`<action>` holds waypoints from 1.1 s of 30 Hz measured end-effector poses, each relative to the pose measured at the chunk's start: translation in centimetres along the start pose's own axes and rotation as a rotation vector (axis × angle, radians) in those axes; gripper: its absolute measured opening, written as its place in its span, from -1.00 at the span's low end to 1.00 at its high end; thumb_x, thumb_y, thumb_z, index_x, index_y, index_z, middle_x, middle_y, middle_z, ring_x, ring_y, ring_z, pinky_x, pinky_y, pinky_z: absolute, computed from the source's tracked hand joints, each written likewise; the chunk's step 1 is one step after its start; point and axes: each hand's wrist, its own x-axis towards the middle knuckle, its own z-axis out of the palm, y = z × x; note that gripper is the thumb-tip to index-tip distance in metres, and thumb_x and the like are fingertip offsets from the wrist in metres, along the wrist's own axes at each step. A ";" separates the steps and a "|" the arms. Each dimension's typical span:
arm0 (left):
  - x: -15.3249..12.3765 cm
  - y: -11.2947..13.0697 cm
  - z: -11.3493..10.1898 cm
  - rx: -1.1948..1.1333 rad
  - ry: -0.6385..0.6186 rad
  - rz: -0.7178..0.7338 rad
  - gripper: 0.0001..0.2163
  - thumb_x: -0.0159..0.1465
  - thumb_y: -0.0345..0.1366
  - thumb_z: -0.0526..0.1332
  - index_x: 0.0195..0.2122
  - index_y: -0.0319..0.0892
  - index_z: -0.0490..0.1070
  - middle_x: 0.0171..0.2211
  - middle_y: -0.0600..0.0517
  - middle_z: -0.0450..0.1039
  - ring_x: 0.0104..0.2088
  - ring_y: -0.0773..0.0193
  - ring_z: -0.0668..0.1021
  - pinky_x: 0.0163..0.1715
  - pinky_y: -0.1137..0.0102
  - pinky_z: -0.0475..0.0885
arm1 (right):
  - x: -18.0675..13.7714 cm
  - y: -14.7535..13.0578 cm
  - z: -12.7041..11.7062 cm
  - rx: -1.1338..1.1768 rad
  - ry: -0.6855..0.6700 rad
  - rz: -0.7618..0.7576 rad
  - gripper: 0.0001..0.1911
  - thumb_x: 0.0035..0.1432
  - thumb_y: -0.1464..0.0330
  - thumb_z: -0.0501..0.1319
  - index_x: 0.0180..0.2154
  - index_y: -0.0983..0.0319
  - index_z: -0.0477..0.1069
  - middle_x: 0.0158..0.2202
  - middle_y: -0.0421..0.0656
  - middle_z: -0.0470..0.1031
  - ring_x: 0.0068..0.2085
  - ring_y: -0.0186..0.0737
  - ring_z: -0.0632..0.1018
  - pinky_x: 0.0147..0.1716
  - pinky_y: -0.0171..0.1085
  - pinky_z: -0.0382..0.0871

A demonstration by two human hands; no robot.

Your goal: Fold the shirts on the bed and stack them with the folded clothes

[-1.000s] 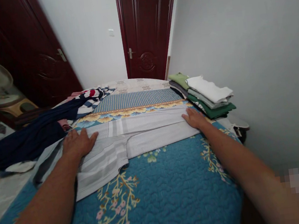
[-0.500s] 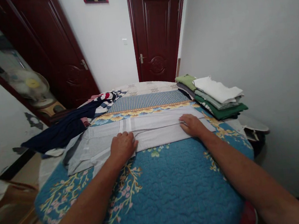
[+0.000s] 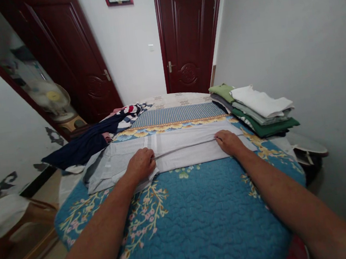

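A light grey, finely striped shirt [image 3: 182,157] lies stretched sideways across the quilted blue cover, folded into a long strip. Toward the left its cloth is bunched and uneven. My left hand [image 3: 142,163] is closed on the shirt's near layer, left of the middle, fingers curled over the fabric. Near the right end, my right hand [image 3: 228,141] pinches the same layer along a crease that runs between both hands. The fingertips of both hands are partly hidden by knuckles and cloth.
A stack of folded clothes [image 3: 260,108], white on top and green below, sits at the table's right. Loose dark navy clothing [image 3: 80,146] is heaped at the left edge. The blue floral cover [image 3: 202,210] spreads over the table. A wooden stool [image 3: 21,232] stands on the left.
My left hand's fingers have curled tighter on the shirt, and the loose cloth beneath that hand is drawn in. My right hand stays at the right end. The view has turned slightly left.
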 end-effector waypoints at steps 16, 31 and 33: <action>0.5 -0.1 1.4 -0.081 -0.021 0.129 -0.52 0.25 -0.55 0.15 0.16 -0.09 0.57 -0.07 -0.11 0.58 -0.02 0.01 0.51 0.02 0.18 0.37 | -1.0 -5.3 0.1 0.111 0.018 -0.329 -0.43 0.44 0.30 0.10 0.40 0.24 0.39 0.43 0.06 0.39 0.41 0.03 0.39 0.42 0.05 0.25; 0.7 -0.2 1.7 -0.087 -0.090 0.119 -0.44 0.36 -0.51 0.12 0.28 0.15 0.59 -0.10 -0.11 0.51 -0.10 0.05 0.50 -0.05 0.20 0.37 | -0.8 -13.2 0.7 0.181 -0.046 -0.463 -0.36 0.50 0.20 0.08 0.47 0.33 0.29 0.50 0.13 0.28 0.50 0.06 0.29 0.49 0.07 0.15; 0.7 -0.5 1.8 -0.088 -0.086 0.136 -0.44 0.38 -0.50 0.11 0.28 0.17 0.59 -0.11 -0.10 0.50 -0.10 0.05 0.50 -0.05 0.20 0.37 | -0.8 -16.0 1.2 0.204 -0.076 -0.502 -0.33 0.52 0.16 0.06 0.51 0.29 0.23 0.54 0.11 0.20 0.54 0.07 0.22 0.51 0.11 0.11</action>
